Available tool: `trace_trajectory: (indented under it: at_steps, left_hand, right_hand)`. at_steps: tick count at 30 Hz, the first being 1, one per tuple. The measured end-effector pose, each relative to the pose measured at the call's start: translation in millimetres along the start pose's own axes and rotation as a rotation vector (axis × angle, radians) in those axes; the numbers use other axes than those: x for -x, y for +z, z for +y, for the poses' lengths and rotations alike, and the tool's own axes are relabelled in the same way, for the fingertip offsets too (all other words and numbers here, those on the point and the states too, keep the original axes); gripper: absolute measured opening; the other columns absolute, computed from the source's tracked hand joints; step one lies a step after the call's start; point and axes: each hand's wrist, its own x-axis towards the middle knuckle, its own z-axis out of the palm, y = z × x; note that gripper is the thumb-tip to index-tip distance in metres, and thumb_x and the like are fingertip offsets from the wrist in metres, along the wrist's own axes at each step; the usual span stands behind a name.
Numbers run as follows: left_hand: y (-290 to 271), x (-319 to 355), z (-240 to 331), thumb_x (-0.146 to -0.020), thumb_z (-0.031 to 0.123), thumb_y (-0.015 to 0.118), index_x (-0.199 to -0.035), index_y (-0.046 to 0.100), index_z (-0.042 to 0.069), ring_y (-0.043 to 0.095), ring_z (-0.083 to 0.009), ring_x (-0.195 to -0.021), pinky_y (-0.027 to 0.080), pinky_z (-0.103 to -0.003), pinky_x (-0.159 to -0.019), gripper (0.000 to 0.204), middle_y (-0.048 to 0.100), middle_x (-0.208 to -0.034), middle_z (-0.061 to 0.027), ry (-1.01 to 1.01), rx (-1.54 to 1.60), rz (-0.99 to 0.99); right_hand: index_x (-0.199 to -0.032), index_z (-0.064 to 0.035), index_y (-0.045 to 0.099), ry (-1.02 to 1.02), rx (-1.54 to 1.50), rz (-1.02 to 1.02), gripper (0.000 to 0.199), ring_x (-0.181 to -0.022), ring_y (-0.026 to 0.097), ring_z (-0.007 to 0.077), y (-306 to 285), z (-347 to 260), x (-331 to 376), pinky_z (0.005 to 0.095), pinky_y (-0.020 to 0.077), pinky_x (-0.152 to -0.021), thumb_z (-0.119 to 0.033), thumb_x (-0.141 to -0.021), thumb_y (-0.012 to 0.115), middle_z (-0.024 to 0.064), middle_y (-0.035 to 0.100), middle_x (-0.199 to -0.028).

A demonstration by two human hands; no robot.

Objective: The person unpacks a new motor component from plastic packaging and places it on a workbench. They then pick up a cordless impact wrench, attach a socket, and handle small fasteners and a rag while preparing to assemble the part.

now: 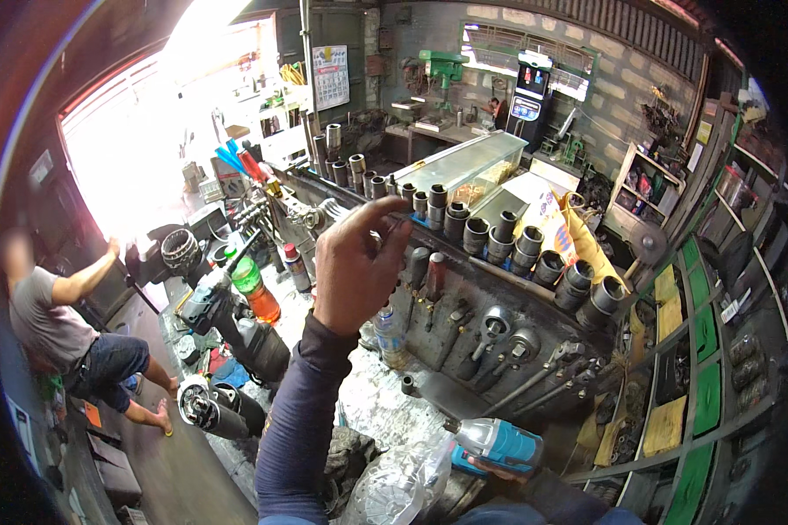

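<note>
My left hand (356, 258) is raised in front of a row of dark metal sockets (475, 234) standing along a ledge. Its fingers curl together beside the smaller sockets; whatever they may hold is hidden. Low on the right, my right hand (510, 475), mostly covered, grips a teal cordless impact driver (497, 444) whose dark nose points left. Below the ledge hang ratchets (496, 322) and screwdrivers (435, 278). A clear plastic bag (400, 486) lies just left of the driver.
At left, a person (57, 319) in a grey shirt sits with one arm stretched out. A green-and-orange bottle (254, 289) and a large black power tool (236, 324) crowd the bench. Beyond the sockets is a glass-topped case (464, 171). Compartment shelves (705, 328) line the right.
</note>
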Motion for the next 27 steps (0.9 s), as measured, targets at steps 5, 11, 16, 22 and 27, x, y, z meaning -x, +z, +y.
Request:
trace_trajectory:
  at_steps: [5, 11, 16, 22, 27]
  left_hand:
    - [12.2, -38.1, 19.2, -0.088, 0.01, 0.073, -0.118, 0.072, 0.01, 0.065, -0.0245, -0.094, 0.053, -0.039, -0.085, 0.031, 0.073, -0.113, -0.0107, 0.332, -0.149, -0.078]
    - [16.7, -78.7, 20.6, -0.082, 0.005, 0.073, -0.122, 0.071, 0.014, 0.058, -0.0347, -0.117, 0.048, -0.044, -0.102, 0.041, 0.069, -0.118, -0.0133, 0.493, -0.393, -0.531]
    - [19.4, -89.4, 21.8, -0.081, 0.003, 0.073, -0.121, 0.073, 0.016, 0.062, -0.0333, -0.116, 0.051, -0.043, -0.099, 0.042, 0.067, -0.118, -0.0168, 0.43, -0.398, -0.644]
    - [18.9, -92.4, 19.3, -0.082, 0.003, 0.073, -0.118, 0.074, 0.013, 0.064, -0.0327, -0.111, 0.051, -0.042, -0.098, 0.038, 0.069, -0.113, -0.0159, 0.415, -0.316, -0.661]
    - [22.6, -91.2, 16.4, -0.084, 0.005, 0.074, -0.116, 0.075, 0.013, 0.065, -0.0326, -0.108, 0.051, -0.042, -0.097, 0.033, 0.07, -0.111, -0.014, 0.403, -0.286, -0.621]
  right_hand:
    - [-0.13, -0.004, 0.06, -0.659, 0.317, -0.08, 0.038, -0.105, 0.064, 0.0335, -3.7, -6.8, -14.0, 0.0387, 0.0522, -0.094, -0.013, -0.093, 0.063, 0.0171, 0.065, -0.117]
    - [-0.133, -0.0031, 0.056, -0.654, 0.024, -0.162, 0.038, -0.114, 0.062, 0.0331, -5.0, 22.4, -24.0, 0.0426, 0.0506, -0.1, -0.013, -0.096, 0.06, 0.0178, 0.063, -0.124]
    - [-0.145, -0.0033, 0.047, -0.495, -0.402, -0.399, 0.049, -0.128, 0.057, 0.0263, -13.0, 43.0, -37.2, 0.0416, 0.0477, -0.111, -0.012, -0.099, 0.063, 0.0129, 0.058, -0.139]
    - [-0.139, -0.0016, 0.054, -0.905, 0.43, -0.169, 0.049, -0.116, 0.064, 0.0218, -17.1, 38.4, -40.5, 0.036, 0.0515, -0.104, -0.01, -0.094, 0.071, 0.0119, 0.062, -0.133]
    - [-0.135, -0.0011, 0.057, -0.713, 0.27, -0.172, 0.047, -0.111, 0.065, 0.0203, -10.0, 38.4, -34.0, 0.035, 0.0525, -0.1, -0.013, -0.093, 0.073, 0.0104, 0.065, -0.126]
